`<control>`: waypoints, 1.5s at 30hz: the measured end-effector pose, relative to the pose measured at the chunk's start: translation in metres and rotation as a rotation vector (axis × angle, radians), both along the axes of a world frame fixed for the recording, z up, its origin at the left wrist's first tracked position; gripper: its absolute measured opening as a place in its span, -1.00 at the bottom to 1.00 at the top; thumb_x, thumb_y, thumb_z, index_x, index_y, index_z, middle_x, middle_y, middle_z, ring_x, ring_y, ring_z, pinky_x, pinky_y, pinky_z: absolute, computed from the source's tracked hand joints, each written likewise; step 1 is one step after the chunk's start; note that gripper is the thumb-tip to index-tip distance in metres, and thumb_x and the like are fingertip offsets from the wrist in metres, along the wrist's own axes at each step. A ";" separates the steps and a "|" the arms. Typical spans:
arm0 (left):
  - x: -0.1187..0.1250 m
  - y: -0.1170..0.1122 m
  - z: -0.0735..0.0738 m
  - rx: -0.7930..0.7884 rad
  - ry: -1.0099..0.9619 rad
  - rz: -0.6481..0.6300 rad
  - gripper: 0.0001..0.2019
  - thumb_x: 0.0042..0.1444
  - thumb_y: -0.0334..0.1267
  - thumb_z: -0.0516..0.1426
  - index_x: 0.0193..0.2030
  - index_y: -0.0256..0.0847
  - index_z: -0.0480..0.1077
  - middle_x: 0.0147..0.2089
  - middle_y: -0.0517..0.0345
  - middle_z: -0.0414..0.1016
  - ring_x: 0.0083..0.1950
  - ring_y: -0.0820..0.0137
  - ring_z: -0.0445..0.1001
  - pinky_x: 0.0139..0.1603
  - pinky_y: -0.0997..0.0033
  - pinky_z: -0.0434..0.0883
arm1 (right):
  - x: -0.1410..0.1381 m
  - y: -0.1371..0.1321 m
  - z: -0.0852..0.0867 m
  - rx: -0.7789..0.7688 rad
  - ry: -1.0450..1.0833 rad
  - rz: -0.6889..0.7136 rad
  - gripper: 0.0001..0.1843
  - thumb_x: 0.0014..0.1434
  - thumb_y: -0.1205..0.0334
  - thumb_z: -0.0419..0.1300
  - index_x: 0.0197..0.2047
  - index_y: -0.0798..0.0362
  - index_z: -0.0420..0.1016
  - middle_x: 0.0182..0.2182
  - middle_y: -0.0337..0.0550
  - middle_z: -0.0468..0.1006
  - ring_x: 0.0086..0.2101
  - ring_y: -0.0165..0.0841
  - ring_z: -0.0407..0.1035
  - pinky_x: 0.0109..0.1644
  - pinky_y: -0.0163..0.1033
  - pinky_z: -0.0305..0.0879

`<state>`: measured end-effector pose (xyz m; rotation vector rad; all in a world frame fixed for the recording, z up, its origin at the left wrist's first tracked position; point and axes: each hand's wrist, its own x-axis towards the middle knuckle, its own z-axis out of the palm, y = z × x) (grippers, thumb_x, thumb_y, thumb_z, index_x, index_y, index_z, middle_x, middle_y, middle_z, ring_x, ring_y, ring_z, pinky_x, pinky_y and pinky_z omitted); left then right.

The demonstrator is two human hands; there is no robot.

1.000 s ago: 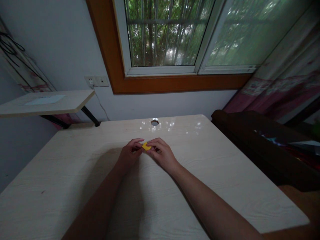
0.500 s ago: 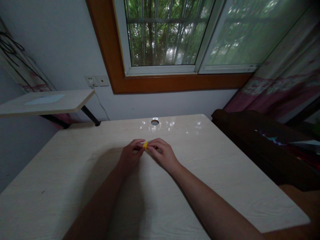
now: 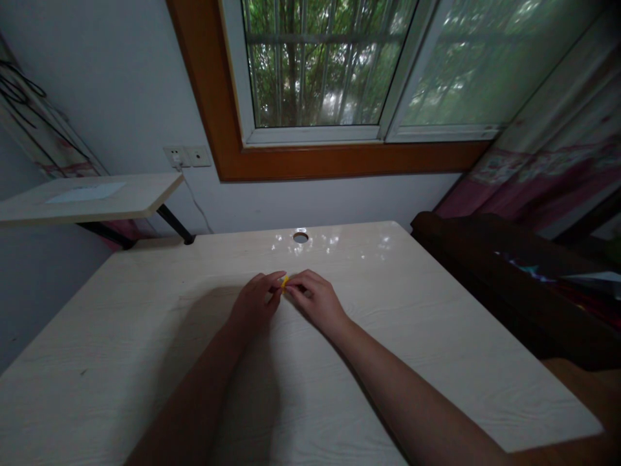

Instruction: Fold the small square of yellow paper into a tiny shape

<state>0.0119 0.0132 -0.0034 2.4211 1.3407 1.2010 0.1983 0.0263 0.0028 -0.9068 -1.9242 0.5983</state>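
A small yellow object sits between my two hands above the middle of the pale wood-grain table. Its kind is too small to make out, and fingers cover much of it. My left hand pinches it from the left with thumb and fingertips. From the right, my right hand grips it in the same way, fingers curled. The fingertips of both hands nearly meet around it.
A round cable hole is near the table's far edge. A raised shelf on black legs stands at the left with a paper sheet. Dark wooden furniture borders the right side. Behind are a window and wall sockets.
My left fingers have shifted slightly to the right and cover more of the yellow object, which now shows as a narrower strip. My right hand has barely moved.
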 end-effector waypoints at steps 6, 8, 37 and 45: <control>0.001 -0.001 0.001 0.008 0.040 -0.009 -0.61 0.20 -0.39 0.08 0.17 -0.11 0.26 -0.16 0.09 0.53 -0.15 0.32 0.48 0.01 0.22 0.40 | 0.000 0.000 -0.002 0.017 -0.057 -0.017 -0.90 0.21 0.32 0.19 -0.24 -0.01 0.54 -0.36 -0.16 0.52 -0.33 -0.35 0.40 -0.21 -0.25 0.32; 0.001 -0.001 0.001 0.008 0.046 -0.015 -0.60 0.20 -0.40 0.08 0.17 -0.11 0.25 -0.15 0.09 0.53 -0.15 0.32 0.48 -0.01 0.23 0.40 | -0.001 0.000 -0.002 0.018 -0.062 -0.017 -0.90 0.19 0.35 0.19 -0.25 0.00 0.53 -0.38 -0.17 0.51 -0.33 -0.35 0.40 -0.23 -0.26 0.31; 0.001 -0.002 0.000 -0.218 -0.436 -0.136 -0.61 0.21 -0.37 0.11 0.15 -0.16 0.14 -0.22 0.16 0.46 -0.20 0.41 0.51 -0.08 0.31 0.46 | 0.000 -0.002 0.003 0.102 0.015 0.131 -0.74 0.28 0.36 0.12 0.00 -0.03 0.48 -0.18 -0.08 0.47 -0.15 -0.31 0.38 -0.04 -0.17 0.37; 0.001 -0.002 -0.003 -0.273 -0.529 -0.196 -0.60 0.23 -0.34 0.11 0.17 -0.14 0.11 -0.20 0.16 0.40 -0.19 0.42 0.47 -0.07 0.31 0.45 | 0.000 -0.002 0.003 0.095 0.014 0.147 -0.71 0.28 0.39 0.11 0.02 -0.05 0.47 -0.17 -0.08 0.46 -0.13 -0.30 0.38 -0.03 -0.15 0.38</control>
